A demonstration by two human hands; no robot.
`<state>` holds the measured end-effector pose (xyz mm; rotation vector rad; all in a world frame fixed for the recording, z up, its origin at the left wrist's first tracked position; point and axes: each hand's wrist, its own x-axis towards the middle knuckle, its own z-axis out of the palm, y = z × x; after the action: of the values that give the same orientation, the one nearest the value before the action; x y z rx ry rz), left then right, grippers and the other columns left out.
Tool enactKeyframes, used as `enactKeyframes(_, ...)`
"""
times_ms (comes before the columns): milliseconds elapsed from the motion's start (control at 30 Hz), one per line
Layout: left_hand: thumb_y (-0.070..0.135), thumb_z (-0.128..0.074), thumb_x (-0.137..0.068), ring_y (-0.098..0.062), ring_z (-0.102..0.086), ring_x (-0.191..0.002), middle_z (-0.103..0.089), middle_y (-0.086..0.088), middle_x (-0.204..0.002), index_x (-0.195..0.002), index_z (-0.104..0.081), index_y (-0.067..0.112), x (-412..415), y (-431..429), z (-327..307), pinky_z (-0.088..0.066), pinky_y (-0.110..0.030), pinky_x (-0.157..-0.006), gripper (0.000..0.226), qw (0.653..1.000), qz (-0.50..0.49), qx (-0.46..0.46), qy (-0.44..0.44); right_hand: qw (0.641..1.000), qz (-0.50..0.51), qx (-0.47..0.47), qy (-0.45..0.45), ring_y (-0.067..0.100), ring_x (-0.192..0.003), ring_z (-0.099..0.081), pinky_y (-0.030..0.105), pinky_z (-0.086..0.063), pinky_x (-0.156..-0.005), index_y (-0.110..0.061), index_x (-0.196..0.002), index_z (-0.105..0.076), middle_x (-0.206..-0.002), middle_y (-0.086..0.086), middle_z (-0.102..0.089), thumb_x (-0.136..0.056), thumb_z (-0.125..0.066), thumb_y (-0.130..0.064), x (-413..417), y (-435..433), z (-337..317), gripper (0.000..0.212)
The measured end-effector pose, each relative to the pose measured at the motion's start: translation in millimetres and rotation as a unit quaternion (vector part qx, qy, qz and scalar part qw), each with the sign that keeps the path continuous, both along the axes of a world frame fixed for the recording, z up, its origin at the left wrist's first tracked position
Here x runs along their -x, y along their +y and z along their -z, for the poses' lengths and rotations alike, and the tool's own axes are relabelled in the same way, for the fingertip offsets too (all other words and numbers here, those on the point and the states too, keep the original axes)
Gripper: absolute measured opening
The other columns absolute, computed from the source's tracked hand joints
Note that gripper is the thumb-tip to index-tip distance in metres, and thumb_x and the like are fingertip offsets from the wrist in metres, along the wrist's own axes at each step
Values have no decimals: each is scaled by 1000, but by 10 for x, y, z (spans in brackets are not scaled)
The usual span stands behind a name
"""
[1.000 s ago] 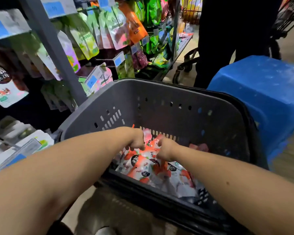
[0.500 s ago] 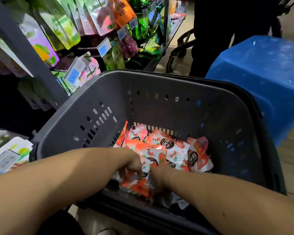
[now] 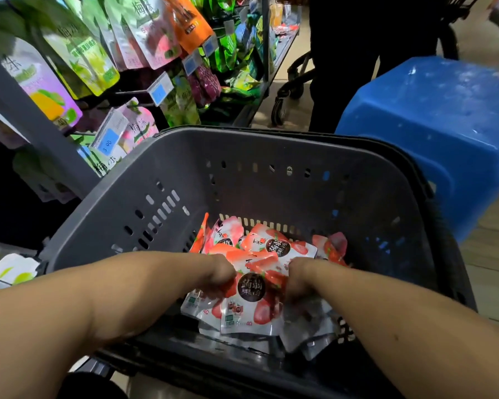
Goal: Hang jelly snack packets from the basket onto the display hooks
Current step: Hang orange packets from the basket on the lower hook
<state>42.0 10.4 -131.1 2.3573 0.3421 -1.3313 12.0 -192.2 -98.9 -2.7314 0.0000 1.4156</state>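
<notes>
A grey plastic basket (image 3: 271,180) stands in front of me with several red-and-white jelly snack packets (image 3: 274,249) heaped on its floor. Both my hands are down inside it. My left hand (image 3: 218,273) and my right hand (image 3: 298,279) each grip a side of a small stack of packets (image 3: 251,306) that is lifted a little off the heap, near the basket's front wall. My fingers are curled under the stack and mostly hidden. Display hooks (image 3: 133,92) with hanging pouches are up at the left.
The rack at the left carries green, purple and orange pouches (image 3: 92,61) and blue price tags (image 3: 159,92). A blue plastic stool (image 3: 432,133) stands right of the basket. A person in dark clothes (image 3: 357,61) and a cart wheel (image 3: 280,110) are behind it.
My hands drew back toward the basket's near wall and came apart, and now hold a gathered stack of packets between them. The view tipped down and closer.
</notes>
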Motion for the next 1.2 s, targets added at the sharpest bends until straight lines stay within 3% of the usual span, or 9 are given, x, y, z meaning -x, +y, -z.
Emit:
enactKeyframes(133, 20, -49, -103, -26, -59, -62, -63, -15, -75, -79, -60, 5, 35, -69, 68, -49, -32, -59, 30, 995, -81, 49, -3, 973, 190, -102, 79, 29, -100, -69, 41, -57, -89, -5, -113, -66, -114, 13, -67, -98, -59, -24, -124, -216, -137, 25)
enactKeyframes(233, 21, -52, -103, -22, -55, -55, -57, -10, -67, -78, -59, 6, 68, -131, 48, -49, -32, -61, 30, 995, -77, 57, 2, 940, 281, -160, 108, 40, -115, -60, 49, -52, -93, 1, -137, -49, -119, 22, -56, -101, -52, -19, -106, -250, -214, 41)
enactKeyframes(367, 13, -59, -93, -16, -51, -49, -59, -8, -67, -76, -63, 8, 47, -170, 64, -45, -25, -53, 18, 997, -68, 14, -41, 911, 355, -174, 120, 38, -95, -61, 47, -54, -73, 0, -135, -46, -109, 19, -56, -97, -56, -16, -123, -305, -105, 41)
enactKeyframes(467, 2, -53, -86, -16, -46, -42, -55, -11, -64, -86, -63, 2, 69, -217, 118, -37, -17, -42, 9, 996, -60, -6, -64, 901, 373, -191, 113, 35, -115, -64, 46, -59, -89, -4, -105, -58, -118, 17, -63, -98, -54, -13, -132, -252, 94, 13)
enactKeyframes(567, 0, -51, -87, -17, -42, -46, -50, -11, -62, -87, -58, 0, 56, -221, 161, -28, -20, -43, 7, 994, -71, 6, -86, 905, 362, -210, 81, 36, -120, -62, 50, -53, -103, -5, -91, -58, -131, 19, -62, -97, -58, -11, -161, -146, 226, 8)
enactKeyframes(800, 13, -74, -89, -16, -54, -48, -65, -8, -61, -76, -64, 7, 91, -219, 88, -44, -27, -52, 17, 990, -88, 99, -48, 873, 396, -257, 124, 37, -117, -62, 52, -50, -103, -2, -104, -58, -126, 18, -62, -95, -56, -5, -209, -129, 321, 10)
enactKeyframes(967, 13, -47, -103, -14, -47, -41, -54, -8, -67, -113, -55, 2, 115, -439, -168, -37, -21, -40, 17, 982, -104, 126, -95, 842, 412, -320, 138, 29, -92, -60, 44, -51, -90, -5, -97, -58, -98, 11, -62, -96, -55, 3, -261, -168, 149, 8)
enactKeyframes(1067, 7, -40, -103, -31, -63, -67, -62, -19, -83, -99, -61, 0, 49, -457, -487, -60, -45, -65, 22, 972, -94, 165, -135, 806, 416, -402, 124, 24, -84, -61, 37, -54, -76, -9, -96, -62, -96, 10, -63, -93, -56, 2, -302, -119, -31, 13)
enactKeyframes(1200, 20, -55, -85, -33, -71, -73, -75, -23, -90, -91, -72, 3, 8, -320, -841, -59, -46, -63, 24, 953, -85, 194, -217, 773, 376, -497, 118, 27, -92, -69, 43, -56, -93, -10, -109, -70, -107, 15, -72, -95, -67, -11, -296, 51, -316, 15)
